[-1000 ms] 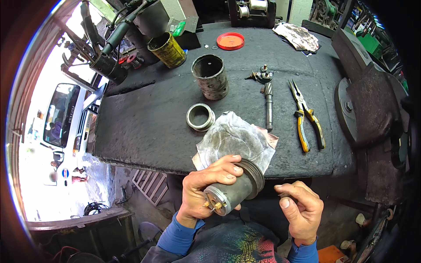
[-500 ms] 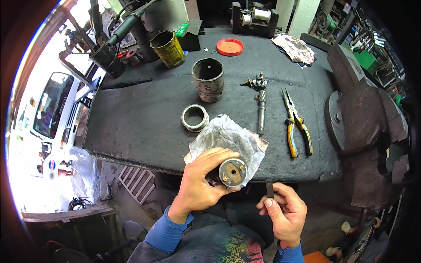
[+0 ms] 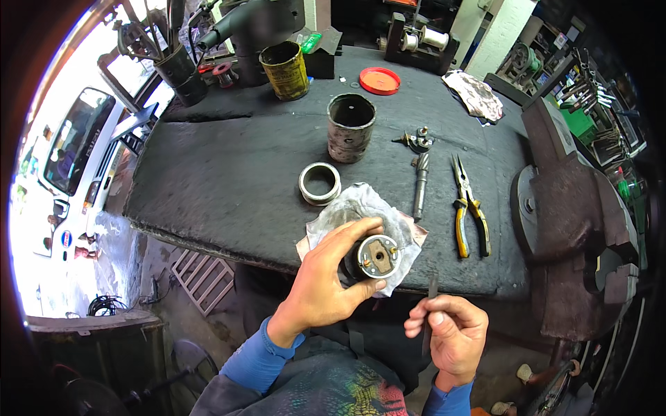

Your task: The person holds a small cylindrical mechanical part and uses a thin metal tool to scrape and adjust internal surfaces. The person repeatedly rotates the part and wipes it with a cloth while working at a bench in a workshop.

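Observation:
My left hand [image 3: 316, 281] grips a dark metal cylinder [image 3: 378, 256] over a grimy cloth [image 3: 357, 201] at the bench's front; its round end faces up, with two brass studs and a central hole. My right hand [image 3: 454, 336], just right of it, pinches a thin dark flat strip [image 3: 431, 284], held upright. Behind the cloth sit a steel ring [image 3: 318, 198] and a worn open sleeve [image 3: 350, 142]. Right of those lie a fluted steel cutter [image 3: 421, 187], yellow-black long-nose pliers [image 3: 472, 215] and a small dark fitting with studs [image 3: 418, 141].
A heavy vice [image 3: 569, 229] borders the dark bench [image 3: 201, 173] at right. Along the back are a tool holder [image 3: 180, 76], yellow can [image 3: 284, 76], red lid [image 3: 379, 81], spool stand [image 3: 409, 48] and rag [image 3: 472, 97]. A white vehicle [image 3: 76, 152] stands outside at left.
My left hand has turned the cylinder from tilted to end-up and moved it over the cloth. My right hand has moved slightly down, the strip now showing upright above its fingers.

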`<control>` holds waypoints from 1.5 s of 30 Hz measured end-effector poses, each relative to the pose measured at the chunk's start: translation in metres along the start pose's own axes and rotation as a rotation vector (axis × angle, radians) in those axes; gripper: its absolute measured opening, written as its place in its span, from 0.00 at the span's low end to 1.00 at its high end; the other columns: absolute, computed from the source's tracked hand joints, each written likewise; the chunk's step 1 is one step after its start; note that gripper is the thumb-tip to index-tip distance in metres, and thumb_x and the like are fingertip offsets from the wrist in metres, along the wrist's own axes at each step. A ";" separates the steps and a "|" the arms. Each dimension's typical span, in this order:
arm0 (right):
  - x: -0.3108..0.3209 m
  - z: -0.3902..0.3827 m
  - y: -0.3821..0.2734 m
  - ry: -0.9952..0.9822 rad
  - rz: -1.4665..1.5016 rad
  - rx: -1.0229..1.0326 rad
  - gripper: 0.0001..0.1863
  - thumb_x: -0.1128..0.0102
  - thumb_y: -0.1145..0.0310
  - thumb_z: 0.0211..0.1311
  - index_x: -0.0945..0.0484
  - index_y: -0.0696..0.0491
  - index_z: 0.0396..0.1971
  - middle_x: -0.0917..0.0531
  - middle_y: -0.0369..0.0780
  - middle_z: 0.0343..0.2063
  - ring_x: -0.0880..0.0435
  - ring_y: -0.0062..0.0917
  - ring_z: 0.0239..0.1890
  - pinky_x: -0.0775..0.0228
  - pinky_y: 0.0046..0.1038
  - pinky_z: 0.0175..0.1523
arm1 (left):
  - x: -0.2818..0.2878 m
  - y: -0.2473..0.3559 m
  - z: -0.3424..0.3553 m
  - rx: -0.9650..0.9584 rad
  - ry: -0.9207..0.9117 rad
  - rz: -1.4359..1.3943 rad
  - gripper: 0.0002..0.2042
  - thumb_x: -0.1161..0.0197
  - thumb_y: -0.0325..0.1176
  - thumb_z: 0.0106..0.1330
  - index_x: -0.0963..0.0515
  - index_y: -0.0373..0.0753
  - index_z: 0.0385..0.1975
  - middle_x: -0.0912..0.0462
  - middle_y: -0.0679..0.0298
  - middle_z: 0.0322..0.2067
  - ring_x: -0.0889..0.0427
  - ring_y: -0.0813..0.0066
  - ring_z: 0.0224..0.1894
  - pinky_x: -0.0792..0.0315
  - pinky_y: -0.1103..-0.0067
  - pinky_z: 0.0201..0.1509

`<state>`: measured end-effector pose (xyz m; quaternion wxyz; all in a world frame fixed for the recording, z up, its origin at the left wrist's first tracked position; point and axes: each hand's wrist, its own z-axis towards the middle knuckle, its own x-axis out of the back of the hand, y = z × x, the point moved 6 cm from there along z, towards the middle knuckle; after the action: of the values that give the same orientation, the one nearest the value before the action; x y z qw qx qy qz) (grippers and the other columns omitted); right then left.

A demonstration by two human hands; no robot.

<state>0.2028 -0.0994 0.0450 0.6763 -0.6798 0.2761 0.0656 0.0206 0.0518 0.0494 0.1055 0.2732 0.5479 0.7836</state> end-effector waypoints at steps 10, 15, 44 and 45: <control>-0.013 0.011 -0.001 -0.075 0.037 0.380 0.32 0.17 0.69 0.63 0.21 0.65 0.63 0.15 0.53 0.50 0.09 0.35 0.43 0.11 0.32 0.47 | -0.009 -0.001 -0.007 -0.062 0.098 -0.091 0.37 0.14 0.37 0.60 0.21 0.33 0.69 0.14 0.50 0.63 0.16 0.57 0.67 0.25 0.66 0.73; -0.034 0.010 -0.013 0.104 -0.483 0.516 0.23 0.44 0.58 0.82 0.16 0.65 0.57 0.14 0.48 0.42 0.13 0.28 0.37 0.19 0.28 0.42 | -0.010 -0.008 -0.008 -0.017 0.137 -0.190 0.32 0.14 0.36 0.60 0.17 0.35 0.64 0.12 0.49 0.61 0.14 0.56 0.66 0.23 0.66 0.71; -0.072 0.032 -0.020 -0.108 -1.156 0.892 0.21 0.31 0.86 0.58 0.15 0.62 0.53 0.10 0.51 0.39 0.10 0.41 0.32 0.16 0.34 0.36 | -0.006 -0.016 0.002 -0.069 0.033 -0.275 0.31 0.15 0.37 0.61 0.18 0.33 0.64 0.13 0.53 0.61 0.15 0.58 0.65 0.25 0.67 0.72; -0.065 0.022 -0.021 -0.118 -1.149 0.856 0.21 0.31 0.86 0.58 0.15 0.62 0.53 0.10 0.52 0.39 0.10 0.41 0.32 0.16 0.34 0.37 | -0.008 -0.015 0.000 -0.074 0.028 -0.279 0.31 0.16 0.36 0.62 0.18 0.34 0.64 0.13 0.53 0.61 0.15 0.56 0.65 0.25 0.66 0.72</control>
<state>0.1646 -0.0614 0.0920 0.8249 -0.3882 -0.1607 -0.3783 0.0252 0.0537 0.0335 0.2156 0.1792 0.5528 0.7847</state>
